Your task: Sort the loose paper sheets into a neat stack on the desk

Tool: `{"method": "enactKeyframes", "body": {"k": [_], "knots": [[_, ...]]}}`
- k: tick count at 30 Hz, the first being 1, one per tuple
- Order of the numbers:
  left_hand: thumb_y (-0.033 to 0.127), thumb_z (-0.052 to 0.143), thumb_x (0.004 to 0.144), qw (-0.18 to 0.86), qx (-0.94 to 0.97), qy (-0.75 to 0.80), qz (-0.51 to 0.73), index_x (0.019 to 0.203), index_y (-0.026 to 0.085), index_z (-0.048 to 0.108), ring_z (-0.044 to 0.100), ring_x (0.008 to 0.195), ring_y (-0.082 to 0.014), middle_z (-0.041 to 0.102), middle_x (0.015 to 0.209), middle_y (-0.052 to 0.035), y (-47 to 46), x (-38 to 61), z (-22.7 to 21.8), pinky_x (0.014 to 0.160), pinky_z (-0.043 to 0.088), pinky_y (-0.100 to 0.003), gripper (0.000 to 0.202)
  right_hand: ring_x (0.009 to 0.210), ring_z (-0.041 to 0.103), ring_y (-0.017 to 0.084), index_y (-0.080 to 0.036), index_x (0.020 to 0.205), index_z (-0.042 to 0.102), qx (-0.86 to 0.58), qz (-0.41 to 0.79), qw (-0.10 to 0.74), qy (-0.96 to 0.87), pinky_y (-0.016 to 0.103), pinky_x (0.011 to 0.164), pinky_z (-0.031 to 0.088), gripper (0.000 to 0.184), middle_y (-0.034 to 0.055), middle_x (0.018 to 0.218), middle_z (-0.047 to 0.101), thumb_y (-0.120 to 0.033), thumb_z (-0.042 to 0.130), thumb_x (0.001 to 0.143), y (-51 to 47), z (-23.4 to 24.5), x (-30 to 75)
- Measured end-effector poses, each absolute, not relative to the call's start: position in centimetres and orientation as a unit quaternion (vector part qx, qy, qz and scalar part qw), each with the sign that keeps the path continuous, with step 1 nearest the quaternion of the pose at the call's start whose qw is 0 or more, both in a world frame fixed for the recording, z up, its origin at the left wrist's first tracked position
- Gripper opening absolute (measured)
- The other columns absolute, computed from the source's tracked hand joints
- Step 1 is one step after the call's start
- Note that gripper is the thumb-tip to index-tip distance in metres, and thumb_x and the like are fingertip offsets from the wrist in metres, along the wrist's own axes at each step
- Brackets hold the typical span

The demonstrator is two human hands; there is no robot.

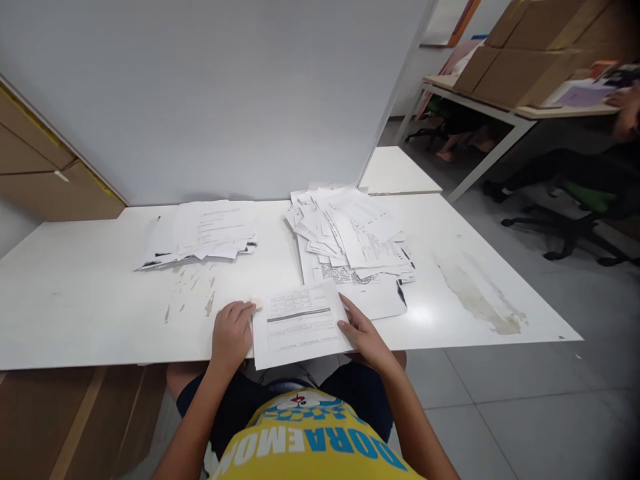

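Note:
A printed paper sheet [303, 323], a form with a dark band across it, lies tilted at the table's front edge, partly overhanging it. My right hand [367, 337] grips its right edge, thumb on top and some fingers hidden beneath. At the sheet's upper left corner is my left hand [233, 337], fingers curled closed. A small pale piece [257, 303] shows at its fingertips; I cannot make out its kind. Just behind the sheet, a messy pile of printed papers [350, 230] spreads over the table. Another, neater paper stack [205, 230] sits farther left.
The white table [100, 300] has stained patches at left and right. A tall pale panel [225, 100] stands along its back. Cardboard boxes [45, 160] are at the left. Beyond the right side are another desk with boxes [520, 73], an office chair [565, 227] and other people.

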State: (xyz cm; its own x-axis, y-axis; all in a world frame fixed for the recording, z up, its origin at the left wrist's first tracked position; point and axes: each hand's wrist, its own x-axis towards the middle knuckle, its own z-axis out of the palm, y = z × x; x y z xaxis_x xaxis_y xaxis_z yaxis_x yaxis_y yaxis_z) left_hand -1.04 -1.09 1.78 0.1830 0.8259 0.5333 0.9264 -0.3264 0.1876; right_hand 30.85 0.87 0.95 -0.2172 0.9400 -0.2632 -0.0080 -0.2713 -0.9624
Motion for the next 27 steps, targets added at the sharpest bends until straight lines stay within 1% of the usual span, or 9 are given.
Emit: {"method": "enactKeyframes", "body": {"k": [4, 7, 11, 14, 19, 21, 23, 25, 27], "knots": [[-0.002, 0.042, 0.078, 0.128, -0.785, -0.556, -0.241, 0.108, 0.021, 0.07, 0.064, 0.101, -0.0239, 0.075, 0.105, -0.0064, -0.8, -1.4, 1.7, 0.085, 0.048, -0.039, 0.048, 0.135, 0.053, 0.03, -0.03, 0.151, 0.043, -0.488, 0.614, 0.39, -0.482, 0.052, 0.106, 0.05, 0.068, 0.0065, 0.141, 0.061, -0.043, 0.062, 0.087, 1.2, 1.0, 30.8], [-0.003, 0.041, 0.079, 0.163, -0.787, -0.548, -0.232, 0.108, 0.02, 0.071, 0.065, 0.1, -0.024, 0.075, 0.104, -0.0067, -0.9, -1.2, 1.7, 0.085, 0.046, -0.038, 0.048, 0.133, 0.056, 0.03, -0.03, 0.15, 0.044, -0.484, 0.611, 0.39, -0.49, 0.05, 0.102, 0.053, 0.067, 0.0068, 0.137, 0.064, -0.044, 0.061, 0.087, 1.2, 1.3, 30.8], [-0.002, 0.042, 0.082, 0.189, -0.78, -0.543, -0.247, 0.109, 0.02, 0.07, 0.065, 0.099, -0.024, 0.075, 0.104, -0.0067, -1.0, -1.0, 1.6, 0.082, 0.044, -0.037, 0.044, 0.13, 0.057, 0.03, -0.029, 0.151, 0.042, -0.476, 0.619, 0.395, -0.484, 0.05, 0.103, 0.052, 0.07, 0.0091, 0.136, 0.065, -0.047, 0.063, 0.087, 1.0, 1.6, 30.6], [-0.001, 0.042, 0.082, 0.185, -0.777, -0.54, -0.264, 0.108, 0.019, 0.07, 0.065, 0.098, -0.0231, 0.075, 0.103, -0.006, -0.9, -1.0, 1.6, 0.083, 0.044, -0.036, 0.043, 0.129, 0.059, 0.03, -0.028, 0.151, 0.042, -0.476, 0.612, 0.408, -0.482, 0.051, 0.105, 0.049, 0.072, 0.0102, 0.138, 0.063, -0.049, 0.064, 0.086, 0.8, 1.4, 30.6], [0.008, 0.045, 0.087, 0.134, -0.754, -0.564, -0.31, 0.11, 0.02, 0.069, 0.064, 0.105, -0.0244, 0.074, 0.107, -0.0088, -1.1, -0.9, 2.2, 0.092, 0.046, -0.039, 0.036, 0.13, 0.057, 0.031, -0.029, 0.151, 0.041, -0.527, 0.533, 0.456, -0.48, 0.051, 0.108, 0.047, 0.072, 0.0098, 0.145, 0.057, -0.053, 0.062, 0.087, 0.3, 0.7, 32.3], [0.015, 0.047, 0.09, 0.1, -0.737, -0.573, -0.344, 0.114, 0.02, 0.068, 0.063, 0.111, -0.0255, 0.073, 0.112, -0.0108, -1.4, -0.5, 2.7, 0.099, 0.046, -0.042, 0.032, 0.127, 0.058, 0.03, -0.029, 0.153, 0.039, -0.539, 0.5, 0.495, -0.464, 0.049, 0.106, 0.048, 0.074, 0.0102, 0.142, 0.059, -0.054, 0.063, 0.088, 0.2, 0.8, 33.4], [0.026, 0.047, 0.093, 0.029, -0.709, -0.589, -0.387, 0.119, 0.019, 0.066, 0.06, 0.117, -0.0269, 0.071, 0.118, -0.0128, -1.6, 0.1, 3.4, 0.105, 0.044, -0.046, 0.032, 0.124, 0.06, 0.03, -0.028, 0.155, 0.034, -0.539, 0.475, 0.531, -0.449, 0.047, 0.104, 0.05, 0.079, 0.0108, 0.138, 0.062, -0.054, 0.064, 0.087, 0.1, 1.1, 34.1], [0.039, 0.045, 0.096, -0.113, -0.668, -0.601, -0.424, 0.13, 0.018, 0.06, 0.06, 0.12, -0.0273, 0.068, 0.125, -0.0141, -1.9, 1.1, 4.3, 0.104, 0.046, -0.047, 0.042, 0.123, 0.06, 0.03, -0.028, 0.157, 0.03, -0.535, 0.462, 0.548, -0.447, 0.047, 0.105, 0.049, 0.082, 0.0111, 0.135, 0.063, -0.054, 0.064, 0.086, 0.0, 1.5, 34.0], [0.051, 0.041, 0.097, -0.287, -0.607, -0.589, -0.449, 0.141, 0.018, 0.05, 0.063, 0.117, -0.027, 0.066, 0.129, -0.0151, -2.1, 2.3, 5.3, 0.1, 0.051, -0.045, 0.056, 0.122, 0.06, 0.03, -0.028, 0.157, 0.029, -0.534, 0.463, 0.536, -0.461, 0.047, 0.105, 0.049, 0.081, 0.0111, 0.136, 0.063, -0.055, 0.062, 0.088, -0.1, 2.0, 33.0]]}}
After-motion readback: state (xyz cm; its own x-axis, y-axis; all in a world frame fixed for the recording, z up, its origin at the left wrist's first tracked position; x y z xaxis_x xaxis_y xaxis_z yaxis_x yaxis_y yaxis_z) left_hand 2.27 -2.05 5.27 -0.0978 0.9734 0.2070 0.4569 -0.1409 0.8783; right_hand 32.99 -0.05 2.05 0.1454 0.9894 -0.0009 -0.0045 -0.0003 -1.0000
